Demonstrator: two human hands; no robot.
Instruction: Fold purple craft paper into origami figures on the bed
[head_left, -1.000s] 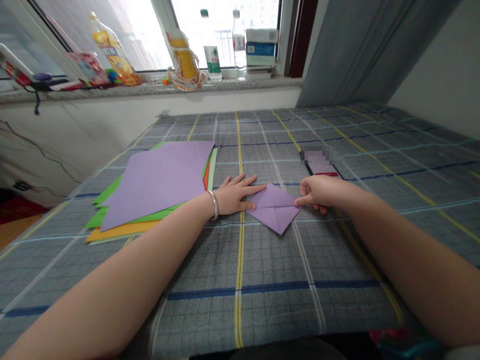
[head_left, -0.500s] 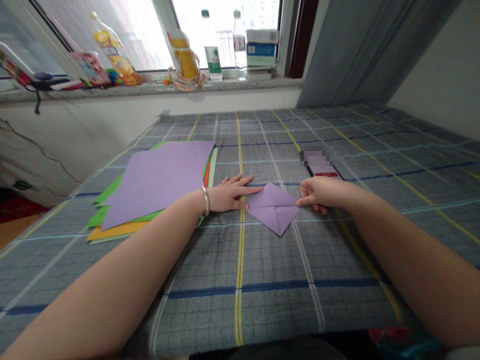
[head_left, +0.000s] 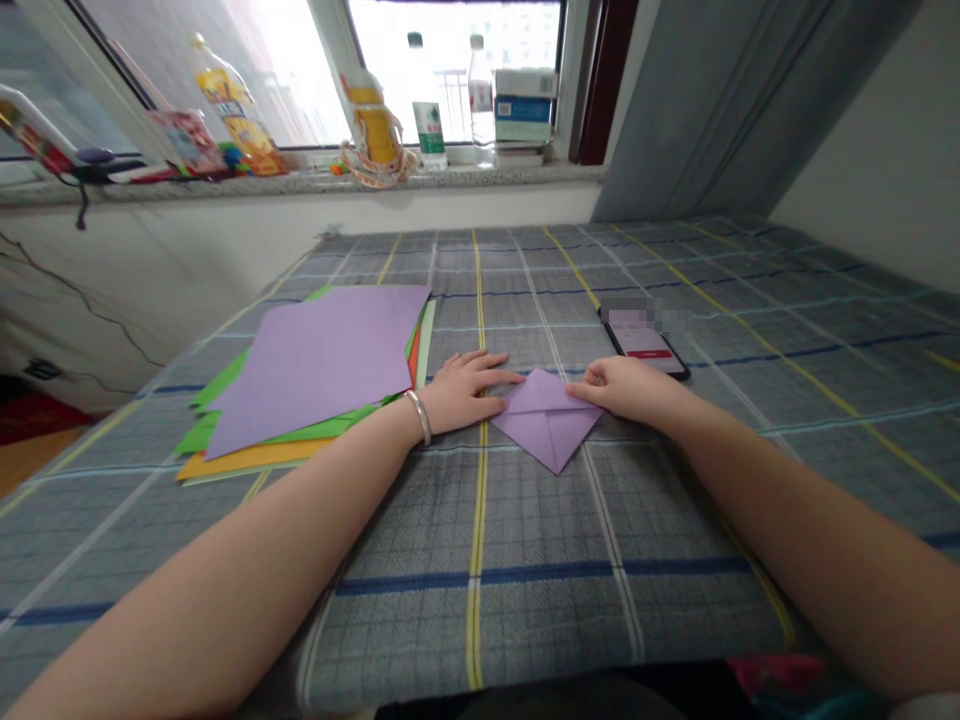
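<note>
A folded purple paper [head_left: 555,440], diamond-shaped with a crease across its middle, lies flat on the checked cloth. My left hand [head_left: 463,390], a silver bangle at its wrist, rests with spread fingers at the paper's left corner, its thumb and a fingertip touching it. With thumb and fingers closed, my right hand [head_left: 619,385] pinches the paper at its upper right edge, close to the right corner. The fingers behind the thumb are partly hidden.
Left of my hands is a stack of coloured sheets, a purple sheet [head_left: 330,350] on top. A phone [head_left: 645,340] lies beyond my right hand. Bottles, a yellow flask [head_left: 375,125] and boxes [head_left: 525,110] stand on the windowsill [head_left: 292,190].
My right hand has moved left from the paper's right corner onto its upper right edge. More of the phone shows. My left hand stays at the left corner.
</note>
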